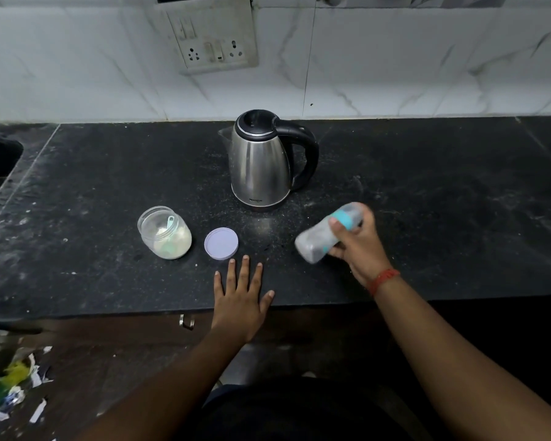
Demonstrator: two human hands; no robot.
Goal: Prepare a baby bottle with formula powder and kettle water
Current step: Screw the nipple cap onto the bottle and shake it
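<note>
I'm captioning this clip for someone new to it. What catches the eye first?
The steel kettle stands mid-counter by the wall. The right hand grips a blurred, tilted baby bottle right of it. Front left, an open jar of powder sits beside its lid; the left hand rests flat.

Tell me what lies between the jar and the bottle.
The lid lies flat on the counter between the jar and the bottle, as the head view shows.
</note>
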